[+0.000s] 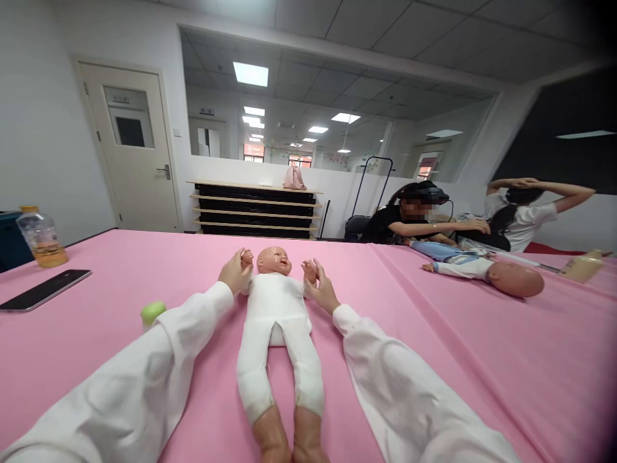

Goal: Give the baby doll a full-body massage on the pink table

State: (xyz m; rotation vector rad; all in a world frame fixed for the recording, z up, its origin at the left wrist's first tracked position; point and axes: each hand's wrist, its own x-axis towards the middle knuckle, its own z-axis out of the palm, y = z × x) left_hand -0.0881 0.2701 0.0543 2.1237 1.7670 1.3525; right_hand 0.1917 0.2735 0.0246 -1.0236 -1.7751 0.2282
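A baby doll with a white cloth body lies on its back on the pink-covered table. Its head is at the far end and its feet point toward me. My left hand is closed around the doll's arm on the left, close to its small raised hand. On the other side, my right hand grips the doll's other arm, fingers and thumb around the wrist area. Both doll arms are bent up beside the head. White sleeves cover my forearms.
On the left are a black phone, a bottle and a small green-topped object. A second doll lies to the right, near a beige bottle. Two people sit beyond it. Shelves stand behind the table.
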